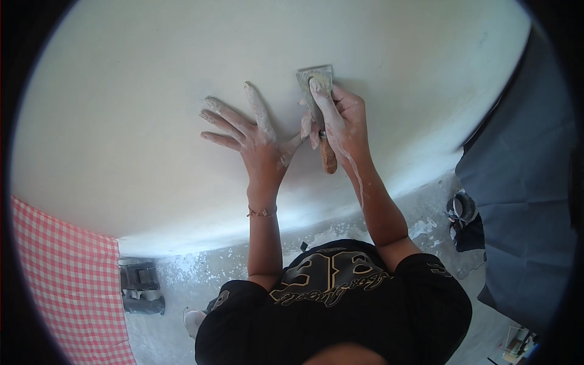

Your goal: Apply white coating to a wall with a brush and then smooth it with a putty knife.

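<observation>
In front of me rises a pale, smooth wall (140,121). My left hand (252,134) lies spread against it, with white paste smeared over the fingers. My right hand (344,118) grips a putty knife (329,155) with a wooden handle hanging downward. Its flat metal blade (325,71) points up, close to the wall, and my thumb presses on the blade's face. White streaks run down my right forearm. The tip of my left thumb comes close to the fingers of my right hand; whether they touch I cannot tell.
A pink and white checked cloth (67,267) hangs at the lower left, beside dark objects (140,286) on the floor. A dark grey cloth (517,182) hangs at the right, near a round container (463,207). The floor (170,328) carries white splatters.
</observation>
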Demonstrator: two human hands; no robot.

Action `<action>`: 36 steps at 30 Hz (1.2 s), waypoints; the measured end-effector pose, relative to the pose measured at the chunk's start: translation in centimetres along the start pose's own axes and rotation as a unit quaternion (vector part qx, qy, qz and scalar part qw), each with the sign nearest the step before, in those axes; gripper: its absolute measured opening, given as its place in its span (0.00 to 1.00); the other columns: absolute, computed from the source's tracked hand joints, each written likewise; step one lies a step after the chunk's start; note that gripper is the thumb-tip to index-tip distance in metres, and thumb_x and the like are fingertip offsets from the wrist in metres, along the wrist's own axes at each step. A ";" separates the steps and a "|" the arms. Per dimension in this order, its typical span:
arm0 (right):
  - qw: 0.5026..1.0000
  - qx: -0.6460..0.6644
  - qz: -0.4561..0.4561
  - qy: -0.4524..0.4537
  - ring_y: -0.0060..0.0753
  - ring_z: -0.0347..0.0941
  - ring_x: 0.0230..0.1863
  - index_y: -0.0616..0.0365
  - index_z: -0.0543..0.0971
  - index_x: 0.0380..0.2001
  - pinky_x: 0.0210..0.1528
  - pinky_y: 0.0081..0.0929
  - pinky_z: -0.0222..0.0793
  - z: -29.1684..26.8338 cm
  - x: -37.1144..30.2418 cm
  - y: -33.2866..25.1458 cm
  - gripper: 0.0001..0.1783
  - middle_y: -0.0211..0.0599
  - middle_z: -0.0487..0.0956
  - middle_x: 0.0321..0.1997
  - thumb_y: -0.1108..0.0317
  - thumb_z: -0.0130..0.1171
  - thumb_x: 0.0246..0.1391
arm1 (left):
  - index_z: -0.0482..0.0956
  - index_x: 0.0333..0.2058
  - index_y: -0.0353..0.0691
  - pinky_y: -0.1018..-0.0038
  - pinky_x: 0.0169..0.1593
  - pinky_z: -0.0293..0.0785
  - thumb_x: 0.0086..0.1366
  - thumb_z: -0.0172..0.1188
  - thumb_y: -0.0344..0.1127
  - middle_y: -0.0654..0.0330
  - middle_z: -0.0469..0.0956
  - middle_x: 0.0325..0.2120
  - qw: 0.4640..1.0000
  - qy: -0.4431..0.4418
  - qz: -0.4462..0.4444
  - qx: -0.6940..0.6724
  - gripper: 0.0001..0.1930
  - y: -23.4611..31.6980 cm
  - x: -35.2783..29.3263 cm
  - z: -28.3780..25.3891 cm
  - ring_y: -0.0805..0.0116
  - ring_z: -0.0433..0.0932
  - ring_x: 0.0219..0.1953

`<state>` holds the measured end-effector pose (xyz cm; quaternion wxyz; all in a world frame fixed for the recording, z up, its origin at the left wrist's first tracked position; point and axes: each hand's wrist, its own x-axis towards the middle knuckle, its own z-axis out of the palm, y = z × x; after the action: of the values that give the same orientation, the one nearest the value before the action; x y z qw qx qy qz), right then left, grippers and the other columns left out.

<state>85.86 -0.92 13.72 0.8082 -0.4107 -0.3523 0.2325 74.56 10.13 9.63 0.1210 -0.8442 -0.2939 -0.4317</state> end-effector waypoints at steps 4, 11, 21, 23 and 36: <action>1.000 -0.003 0.025 0.011 0.21 0.67 0.11 0.66 0.81 0.34 0.14 0.21 0.62 -0.5 -1.4 1.7 0.22 0.36 0.77 0.15 0.55 0.57 0.73 | 0.38 0.78 0.37 0.19 0.65 0.17 0.48 0.67 0.80 0.20 0.21 0.72 1.000 -0.001 0.005 -0.003 0.74 -0.3 0.1 -0.2 0.17 0.14 0.72; 0.999 -0.040 0.022 0.025 0.24 0.72 0.14 0.65 0.81 0.34 0.14 0.23 0.63 -1.3 0.5 0.3 0.20 0.36 0.77 0.16 0.57 0.56 0.73 | 0.40 0.77 0.34 0.16 0.63 0.18 0.44 0.70 0.81 0.18 0.22 0.71 1.000 0.004 0.004 0.009 0.77 -0.3 0.3 0.5 0.16 0.15 0.72; 0.995 -0.078 0.046 0.052 0.24 0.74 0.14 0.64 0.81 0.33 0.14 0.22 0.65 -3.4 -0.7 0.0 0.21 0.36 0.77 0.16 0.54 0.58 0.72 | 0.42 0.77 0.31 0.15 0.63 0.20 0.44 0.68 0.82 0.15 0.23 0.70 1.000 -0.002 0.004 0.020 0.77 0.6 -0.1 0.3 0.14 0.17 0.72; 0.994 -0.074 0.051 0.064 0.25 0.74 0.15 0.64 0.81 0.33 0.14 0.22 0.65 -3.0 -0.7 -0.1 0.21 0.36 0.77 0.16 0.55 0.58 0.72 | 0.42 0.77 0.31 0.15 0.63 0.20 0.44 0.68 0.82 0.15 0.23 0.70 1.000 -0.006 0.004 0.018 0.77 0.5 -0.1 0.1 0.14 0.17 0.72; 0.996 -0.068 0.043 0.022 0.23 0.71 0.12 0.65 0.81 0.33 0.13 0.21 0.64 -2.3 -0.2 0.7 0.22 0.36 0.77 0.15 0.55 0.57 0.73 | 0.46 0.78 0.39 0.14 0.62 0.21 0.50 0.66 0.78 0.16 0.28 0.71 1.000 0.008 0.004 -0.022 0.69 0.1 -0.2 0.1 0.12 0.20 0.72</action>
<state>87.41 -1.85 12.11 0.7750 -0.4847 -0.3315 0.2334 74.59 10.01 9.45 0.1063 -0.8441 -0.2804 -0.4444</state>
